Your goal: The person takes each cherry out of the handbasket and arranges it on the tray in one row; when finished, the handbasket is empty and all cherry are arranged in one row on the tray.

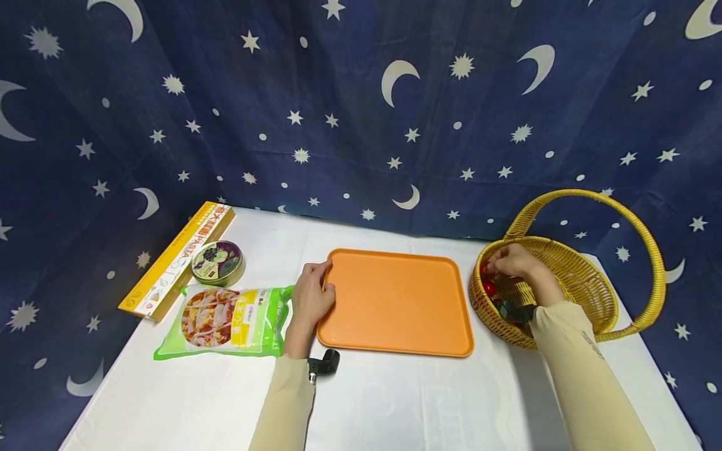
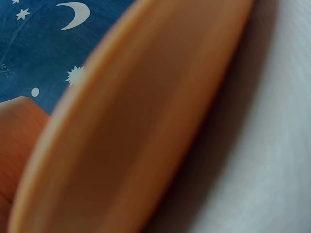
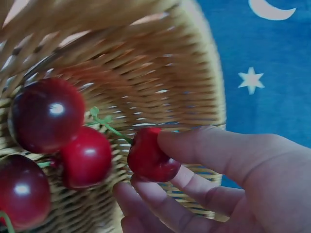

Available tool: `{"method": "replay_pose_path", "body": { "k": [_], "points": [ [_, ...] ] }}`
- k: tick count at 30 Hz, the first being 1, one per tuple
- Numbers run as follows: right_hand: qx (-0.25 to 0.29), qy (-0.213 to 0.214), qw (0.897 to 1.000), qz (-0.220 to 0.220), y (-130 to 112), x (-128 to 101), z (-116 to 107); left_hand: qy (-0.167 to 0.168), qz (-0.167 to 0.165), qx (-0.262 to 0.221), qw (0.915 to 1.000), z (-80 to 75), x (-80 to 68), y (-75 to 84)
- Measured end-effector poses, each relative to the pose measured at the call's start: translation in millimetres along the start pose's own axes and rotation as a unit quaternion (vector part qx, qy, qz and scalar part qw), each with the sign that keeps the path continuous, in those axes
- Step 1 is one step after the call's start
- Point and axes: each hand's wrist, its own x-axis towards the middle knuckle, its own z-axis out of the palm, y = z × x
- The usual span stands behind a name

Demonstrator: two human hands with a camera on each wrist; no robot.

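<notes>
My right hand (image 1: pixel 514 262) was grasping a red cherry (image 3: pixel 150 155): thumb on one side, fingers on the other, fruit right at the fingertips. Its green stem pointed away from my palm. Hand and cherry were both inside the wicker basket (image 1: pixel 575 275), at the end nearer my left hand (image 1: pixel 309 299). Three other cherries (image 3: pixel 86 158) sat just past my right fingertips, bunched together, the middle one brighter red, the two either side darker. Basket handle (image 1: pixel 657 269) arched up to the right of that hand, clear of it. Left hand was touching the near-side edge of the orange tray (image 1: pixel 395 307), thumb at the rim; couldn't tell whether the fingers were curled under it. Tray lay flat directly right of the left hand, so between my two hands, with its bare surface up. Just left of the left hand: green-and-white bag (image 1: pixel 225 319) with a food photo on it. Farther left and beyond: round tin (image 1: pixel 217 263), then a long yellow box (image 1: pixel 180 260) on its far side. White tablecloth (image 1: pixel 383 401) under everything, navy star-and-moon curtain (image 1: pixel 338 156) ahead of both hands.
</notes>
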Motion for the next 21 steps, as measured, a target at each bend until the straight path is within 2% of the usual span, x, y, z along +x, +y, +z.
{"method": "replay_pose_path", "body": {
  "k": [8,12,16,18,21],
  "points": [
    [-0.040,0.053,0.997,-0.024,-21.1,-24.0,-13.0,0.002,-0.001,-0.004,1.0000,-1.7,0.0,1.7],
    [-0.057,0.102,0.992,-0.040,-33.1,-33.3,-17.1,0.001,-0.002,-0.004,1.0000,-1.9,0.4,2.8],
    [-0.071,0.151,0.985,-0.052,-47.5,-36.6,-11.4,0.001,-0.005,-0.001,1.0000,-2.3,0.8,2.8],
    [-0.070,0.160,0.983,-0.054,-54.0,-35.7,-6.0,0.000,-0.006,-0.001,1.0000,-2.3,0.7,2.7],
    [-0.041,0.148,0.987,-0.052,-62.2,-32.5,3.6,-0.001,-0.008,-0.001,1.0000,-2.2,0.2,2.5]
  ]
}}
